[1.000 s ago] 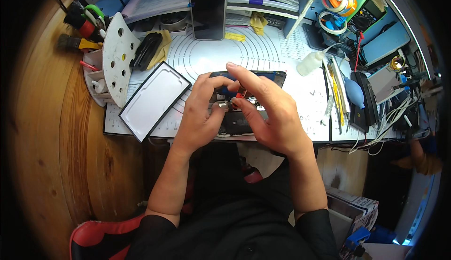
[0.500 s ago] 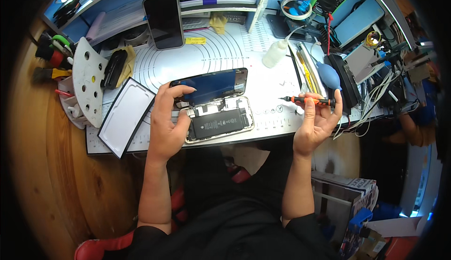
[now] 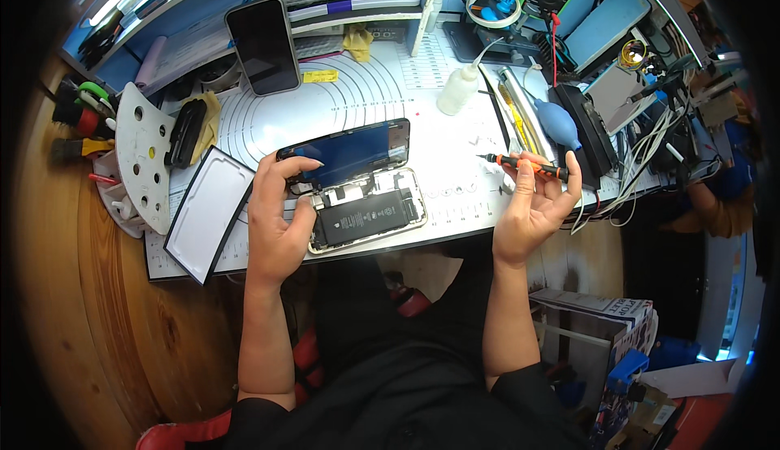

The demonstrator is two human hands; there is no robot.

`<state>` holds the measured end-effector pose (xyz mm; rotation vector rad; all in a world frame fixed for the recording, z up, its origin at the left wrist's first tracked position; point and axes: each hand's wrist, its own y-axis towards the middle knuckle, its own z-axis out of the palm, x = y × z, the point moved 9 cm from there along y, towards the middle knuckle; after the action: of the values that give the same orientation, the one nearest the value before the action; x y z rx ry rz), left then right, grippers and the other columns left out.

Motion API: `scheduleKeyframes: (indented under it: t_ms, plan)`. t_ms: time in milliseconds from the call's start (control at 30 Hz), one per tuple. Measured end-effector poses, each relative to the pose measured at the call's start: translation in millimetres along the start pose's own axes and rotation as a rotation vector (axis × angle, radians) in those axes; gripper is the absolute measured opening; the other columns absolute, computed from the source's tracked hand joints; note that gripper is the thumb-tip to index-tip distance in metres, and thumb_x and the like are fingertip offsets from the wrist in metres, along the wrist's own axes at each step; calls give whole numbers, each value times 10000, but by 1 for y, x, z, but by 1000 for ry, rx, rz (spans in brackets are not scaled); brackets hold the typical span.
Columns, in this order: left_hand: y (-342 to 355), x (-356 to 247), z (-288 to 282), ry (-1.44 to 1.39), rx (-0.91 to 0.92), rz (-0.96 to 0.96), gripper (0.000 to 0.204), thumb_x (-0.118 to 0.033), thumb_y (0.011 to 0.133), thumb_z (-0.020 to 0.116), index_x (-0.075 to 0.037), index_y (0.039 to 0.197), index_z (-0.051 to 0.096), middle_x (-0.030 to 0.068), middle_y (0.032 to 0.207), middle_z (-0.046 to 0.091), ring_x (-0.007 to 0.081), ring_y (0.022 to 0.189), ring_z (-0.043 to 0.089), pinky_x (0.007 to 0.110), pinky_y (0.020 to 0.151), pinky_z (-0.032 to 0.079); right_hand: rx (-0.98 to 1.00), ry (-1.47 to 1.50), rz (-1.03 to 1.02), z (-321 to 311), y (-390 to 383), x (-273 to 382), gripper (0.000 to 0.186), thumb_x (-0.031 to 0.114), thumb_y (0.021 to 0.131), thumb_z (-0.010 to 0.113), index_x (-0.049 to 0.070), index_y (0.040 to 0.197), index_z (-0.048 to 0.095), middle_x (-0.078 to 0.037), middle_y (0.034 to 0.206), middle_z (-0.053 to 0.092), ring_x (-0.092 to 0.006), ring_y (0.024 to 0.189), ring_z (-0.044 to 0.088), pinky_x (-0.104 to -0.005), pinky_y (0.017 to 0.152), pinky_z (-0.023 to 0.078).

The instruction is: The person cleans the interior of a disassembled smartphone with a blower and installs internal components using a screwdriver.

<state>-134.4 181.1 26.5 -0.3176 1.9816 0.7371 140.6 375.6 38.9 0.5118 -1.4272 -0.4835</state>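
Note:
An opened phone lies near the front edge of the mat, its body (image 3: 370, 216) showing a black battery and metal parts. Its screen panel (image 3: 349, 154) is tilted up along the far side. My left hand (image 3: 276, 214) grips the phone's left end, fingers at the panel and thumb by the body's upper left corner. To the right, my right hand (image 3: 538, 214) holds a small orange-and-black screwdriver (image 3: 520, 163) between thumb and fingers, its tip pointing left, apart from the phone.
A white shallow tray (image 3: 209, 214) lies left of the phone. Another phone (image 3: 264, 46) stands behind. A squeeze bottle (image 3: 459, 90), a blue air blower (image 3: 557, 123) and tangled cables (image 3: 630, 182) are at the right. A perforated tool holder (image 3: 140, 157) stands at the left.
The view has shifted, so the desk appears slightly farther left and tilted. My left hand still grips the phone, and my right hand still holds the screwdriver.

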Motion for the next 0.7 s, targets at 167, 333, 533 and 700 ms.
scheduleKeyframes:
  t_ms: [167,333,533,700]
  plan:
    - [2,-4,-4,8,-98,17,307,63,802,634,-23,1092,685,151,1210,598,279,1074,618,361,969,475,17,-35,1,-1,2,2,594,-90,1020,560,12,1536,283,-214,1165,654,-230,1039,684,-385,924,625]
    - [2,-9,-5,11,-56,-52,185,-26,820,757,-40,1002,726,158,1224,578,283,1076,623,367,950,485,83,209,63,22,-11,22,611,-72,1032,545,31,1550,239,-240,1205,639,-289,1038,698,-426,928,624]
    - [1,-14,-7,62,-63,10,251,-61,773,851,-48,997,739,108,1209,572,235,1095,612,321,966,474,434,477,-26,88,-48,52,588,-128,1018,516,92,1486,236,-279,1151,662,-329,1037,708,-475,964,579]
    - [2,-15,-3,19,-36,-54,249,-80,755,884,-52,966,753,120,1230,565,231,1076,616,335,946,487,525,537,-48,114,-61,56,584,-132,1018,515,110,1478,248,-283,1170,656,-336,1048,708,-472,966,582]
